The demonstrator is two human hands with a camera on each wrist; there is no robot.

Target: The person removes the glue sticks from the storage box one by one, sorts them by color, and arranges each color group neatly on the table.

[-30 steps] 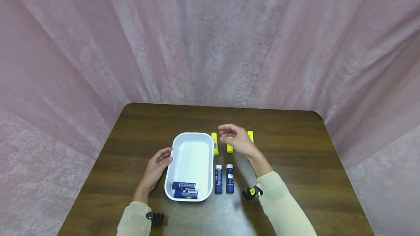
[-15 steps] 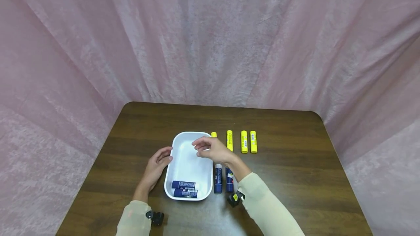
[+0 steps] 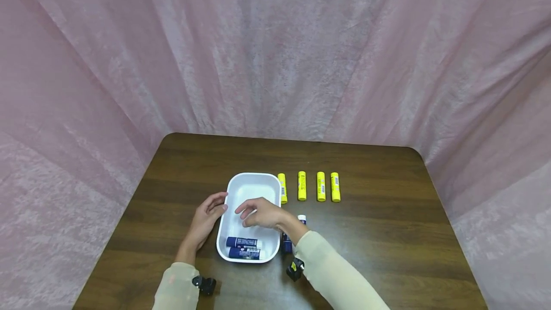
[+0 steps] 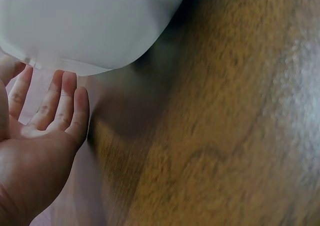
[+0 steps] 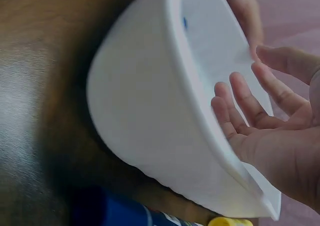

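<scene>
Glossy plastic tray (image 3: 241, 183), wood-grain table (image 3: 387, 224)

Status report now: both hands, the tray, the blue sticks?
Left hand open, against white tray rim. Right hand open, empty, above tray. Two blue sticks inside; nothing in the way.

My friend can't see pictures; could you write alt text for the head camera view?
A right hand hovers open over a white oval plastic tray holding two blue glue sticks, the left hand against its rim; four yellow glue sticks lie on the wooden table.
</scene>
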